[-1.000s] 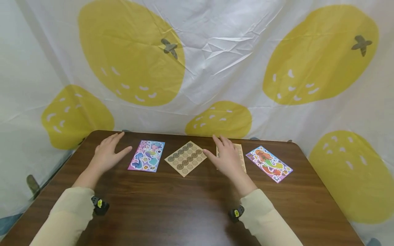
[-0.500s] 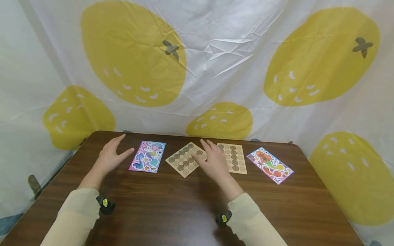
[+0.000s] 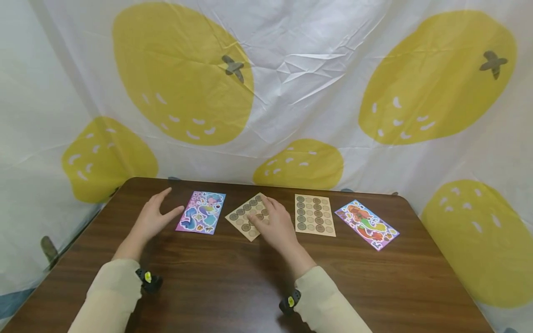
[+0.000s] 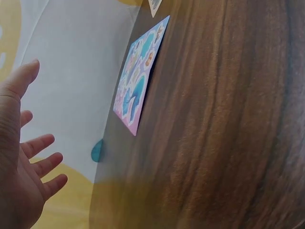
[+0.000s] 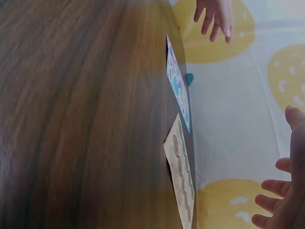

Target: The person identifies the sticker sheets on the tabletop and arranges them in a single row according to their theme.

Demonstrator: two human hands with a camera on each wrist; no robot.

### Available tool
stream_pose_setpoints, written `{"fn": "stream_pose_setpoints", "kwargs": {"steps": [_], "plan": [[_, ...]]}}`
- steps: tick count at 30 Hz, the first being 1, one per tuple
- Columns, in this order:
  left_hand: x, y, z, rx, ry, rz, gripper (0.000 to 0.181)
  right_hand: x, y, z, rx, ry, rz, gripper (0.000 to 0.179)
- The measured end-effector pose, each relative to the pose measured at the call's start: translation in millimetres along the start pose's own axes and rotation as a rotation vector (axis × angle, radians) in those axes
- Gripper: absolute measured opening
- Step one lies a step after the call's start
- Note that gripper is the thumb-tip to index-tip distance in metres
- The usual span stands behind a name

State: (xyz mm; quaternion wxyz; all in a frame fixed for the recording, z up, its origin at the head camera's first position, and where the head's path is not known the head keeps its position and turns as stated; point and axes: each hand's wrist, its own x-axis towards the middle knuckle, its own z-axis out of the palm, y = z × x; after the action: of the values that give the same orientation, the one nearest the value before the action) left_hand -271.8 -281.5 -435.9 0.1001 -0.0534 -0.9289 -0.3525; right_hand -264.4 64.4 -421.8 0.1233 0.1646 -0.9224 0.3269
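Overhanging one tan sheet [image 3: 244, 215], the right grip [image 3: 277, 224] hides its corner; cloth [image 3: 312, 108] behind.

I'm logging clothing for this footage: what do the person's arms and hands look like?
The left sleeve and right sleeve are loose and pale cream. The left wrist device and right wrist device are black, each with a yellow-green spot. The left hand and right hand wear no gloves.

Four sheets [image 3: 315, 215] lie in a row on the table [image 3: 225, 291] before the cloth [image 3: 306, 101].
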Motion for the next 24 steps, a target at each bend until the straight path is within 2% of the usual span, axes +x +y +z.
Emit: {"fn": "stream_pose_setpoints", "kwargs": {"steps": [10,16,24], "plan": [[-2.7,-5.3,9.1,-0.052,-0.008,-0.073,0.087,-3.2,-10,20,0.117,-0.009,0.020,0.066],[-3.1,-5.4,13.4,-0.095,-0.009,-0.096,0.082,-3.3,-15,33,0.179,-0.013,0.029,0.062],[-2.6,-9.1,27.8,-0.136,-0.019,-0.126,0.079,-5.1,-25,53,0.272,-0.031,0.069,0.062]]}}
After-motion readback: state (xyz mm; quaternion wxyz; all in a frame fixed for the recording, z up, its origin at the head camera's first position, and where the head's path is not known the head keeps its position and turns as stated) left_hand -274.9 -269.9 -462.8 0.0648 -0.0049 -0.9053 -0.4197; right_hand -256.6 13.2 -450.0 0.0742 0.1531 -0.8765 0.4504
